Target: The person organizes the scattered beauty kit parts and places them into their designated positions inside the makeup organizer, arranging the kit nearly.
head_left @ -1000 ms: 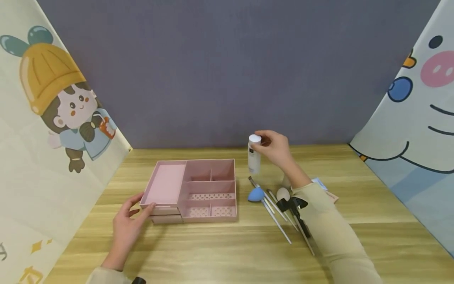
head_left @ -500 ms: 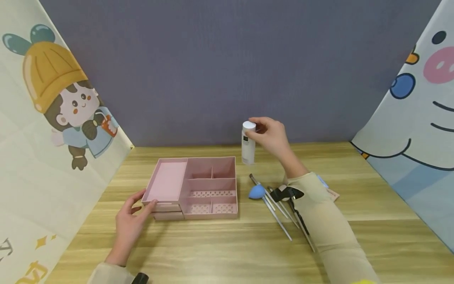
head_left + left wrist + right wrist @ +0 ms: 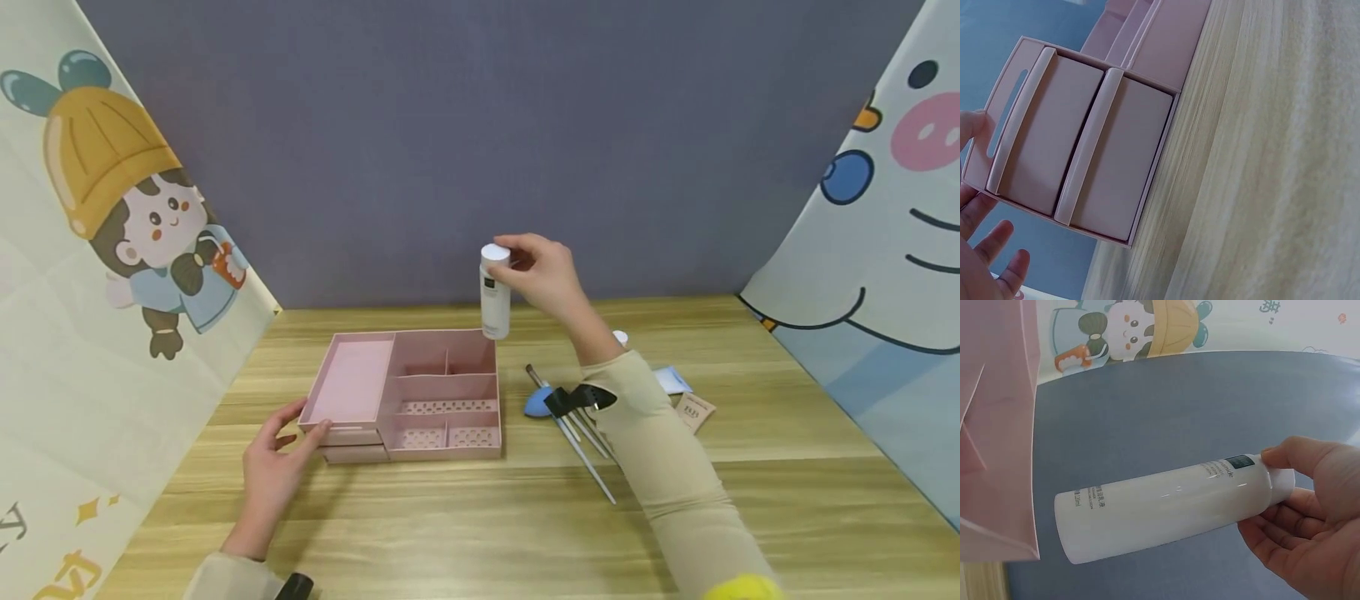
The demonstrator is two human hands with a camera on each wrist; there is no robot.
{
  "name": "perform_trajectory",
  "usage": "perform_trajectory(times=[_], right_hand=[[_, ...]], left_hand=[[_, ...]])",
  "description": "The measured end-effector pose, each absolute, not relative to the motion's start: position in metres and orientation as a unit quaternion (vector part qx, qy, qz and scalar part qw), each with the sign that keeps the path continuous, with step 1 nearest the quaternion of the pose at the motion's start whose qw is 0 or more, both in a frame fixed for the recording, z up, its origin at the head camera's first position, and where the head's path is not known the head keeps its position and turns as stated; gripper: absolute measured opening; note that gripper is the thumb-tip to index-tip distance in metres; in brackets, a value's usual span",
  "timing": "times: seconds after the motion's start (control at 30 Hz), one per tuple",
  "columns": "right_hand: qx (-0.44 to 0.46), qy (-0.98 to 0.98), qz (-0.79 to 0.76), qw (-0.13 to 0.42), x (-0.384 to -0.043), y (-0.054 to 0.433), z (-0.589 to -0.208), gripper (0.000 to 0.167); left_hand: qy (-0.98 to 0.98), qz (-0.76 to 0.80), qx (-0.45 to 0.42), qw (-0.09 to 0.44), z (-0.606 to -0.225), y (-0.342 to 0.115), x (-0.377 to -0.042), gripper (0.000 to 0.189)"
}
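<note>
My right hand (image 3: pixel 543 271) grips a white lotion bottle (image 3: pixel 495 304) near its cap, thumb on one side and fingers on the other. The bottle is raised upright over the back right corner of a pink desktop organizer (image 3: pixel 444 455). In the right wrist view, the bottle (image 3: pixel 1166 509) has dark print and a small dark label, and the organizer wall (image 3: pixel 1004 425) stands beside its base. My left hand (image 3: pixel 273 471) holds the organizer's front left corner between thumb and fingers. Two shut drawers (image 3: pixel 1119 159) show in the left wrist view.
Right of the organizer lie several makeup brushes (image 3: pixel 592 475) and a blue makeup sponge (image 3: pixel 537 402). Farther right are a light blue packet (image 3: pixel 672 380) and a beige card-like piece (image 3: pixel 696 412). A white cap (image 3: pixel 620 337) shows behind my right forearm. A grey wall stands behind.
My right hand has lifted the lotion bottle and carried it left, from beside the organizer to over its back right corner. The left hand keeps its hold on the organizer.
</note>
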State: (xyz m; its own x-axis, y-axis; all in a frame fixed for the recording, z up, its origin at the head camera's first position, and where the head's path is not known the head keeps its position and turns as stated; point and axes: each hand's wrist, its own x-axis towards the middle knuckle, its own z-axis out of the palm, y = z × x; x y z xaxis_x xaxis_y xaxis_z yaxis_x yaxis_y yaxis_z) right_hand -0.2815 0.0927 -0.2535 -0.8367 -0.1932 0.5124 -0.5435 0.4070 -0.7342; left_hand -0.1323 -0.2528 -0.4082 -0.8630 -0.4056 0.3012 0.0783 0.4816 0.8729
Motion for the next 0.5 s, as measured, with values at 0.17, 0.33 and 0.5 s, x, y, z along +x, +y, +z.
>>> perform_trajectory(times=[0.17,0.33,0.5], right_hand=[[0.226,-0.812,0.514,0.163,-0.282,0.083,-0.255,0.04],[0.228,-0.805,0.526,0.15,-0.282,0.072,-0.257,0.041],[0.223,-0.797,0.546,0.13,-0.284,0.062,-0.261,0.041]], left_hand=[[-0.824,-0.504,0.097,0.239,-0.409,-0.252,-0.133,0.046],[-0.822,-0.503,0.096,0.251,-0.41,-0.252,-0.134,0.045],[-0.823,-0.496,0.092,0.261,-0.412,-0.253,-0.136,0.044]])
